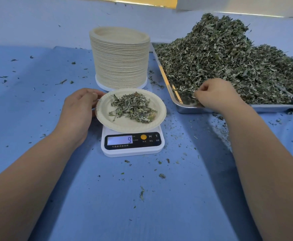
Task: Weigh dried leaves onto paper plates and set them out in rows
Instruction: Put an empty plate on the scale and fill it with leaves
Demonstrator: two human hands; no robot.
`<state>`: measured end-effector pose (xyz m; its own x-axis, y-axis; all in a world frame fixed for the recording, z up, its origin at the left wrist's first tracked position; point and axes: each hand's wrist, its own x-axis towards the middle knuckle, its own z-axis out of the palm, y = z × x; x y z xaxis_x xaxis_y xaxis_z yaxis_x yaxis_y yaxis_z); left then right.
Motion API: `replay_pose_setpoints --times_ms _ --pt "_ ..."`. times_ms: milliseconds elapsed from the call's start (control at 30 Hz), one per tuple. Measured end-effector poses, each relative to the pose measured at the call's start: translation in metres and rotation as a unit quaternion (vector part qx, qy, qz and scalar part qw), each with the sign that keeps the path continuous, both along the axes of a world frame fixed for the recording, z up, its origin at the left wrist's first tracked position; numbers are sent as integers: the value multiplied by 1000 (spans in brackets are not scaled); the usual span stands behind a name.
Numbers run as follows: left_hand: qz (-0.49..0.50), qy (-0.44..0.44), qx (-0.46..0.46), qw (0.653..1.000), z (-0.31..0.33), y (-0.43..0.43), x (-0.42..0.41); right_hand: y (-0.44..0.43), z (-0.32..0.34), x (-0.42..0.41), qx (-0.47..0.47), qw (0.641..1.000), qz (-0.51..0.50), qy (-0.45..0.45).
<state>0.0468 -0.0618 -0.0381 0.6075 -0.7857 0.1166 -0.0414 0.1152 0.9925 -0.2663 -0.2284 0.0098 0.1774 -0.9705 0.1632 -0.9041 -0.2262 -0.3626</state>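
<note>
The right hand (pixel 217 95) is curled over the near left corner of the tray (pixel 191 109), fingertips pinched on a small tuft of dried leaves (pixel 220 54) at the thin edge of the heap; a pinch and not a fistful suggests the weight is being topped up in small amounts. The left hand (pixel 78 110) lies at the left side of the plate (pixel 107 122), thumb on the rim and fingers curved round its edge, gripping it lightly; this probably keeps the light plate from sliding or tipping while leaves drop in, though any pressure could disturb the reading. The plate sits on the scale (pixel 133 150) and overhangs it on all sides but the near one, where the display (pixel 119 140) shows 9; a loose portion (pixel 133 108) of leaves lies in the middle of the plate, slightly to its right. Just beyond the scale stands a tall stack of plates (pixel 120 61), close enough for the left hand to take the next one; the tray lies to the right, heaped high towards its far side, so the right hand can feed straight across. Crumbs (pixel 162 176) of leaf dot the blue table (pixel 142 206), thickest between scale and tray. No filled plates set out in rows are in view; the job looks to be in the weighing step.
</note>
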Motion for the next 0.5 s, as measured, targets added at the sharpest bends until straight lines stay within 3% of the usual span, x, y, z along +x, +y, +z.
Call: replay_pose_setpoints --times_ms 67,133,200,300,367,500 --pt "3 -3 3 1000 0 0 0 2 3 5 9 994 21 -109" --pt "4 -3 5 1000 0 0 0 3 4 7 -25 990 31 -133" --pt "4 -2 7 1000 0 1 0 1 3 5 -62 996 30 -61" --pt "2 -2 6 1000 1 1 -1 1 0 2 39 996 14 77" --pt "2 -2 6 1000 2 1 -1 3 -2 5 74 992 23 96" --pt "2 -1 8 1000 2 2 -2 15 -3 26 38 987 115 101"
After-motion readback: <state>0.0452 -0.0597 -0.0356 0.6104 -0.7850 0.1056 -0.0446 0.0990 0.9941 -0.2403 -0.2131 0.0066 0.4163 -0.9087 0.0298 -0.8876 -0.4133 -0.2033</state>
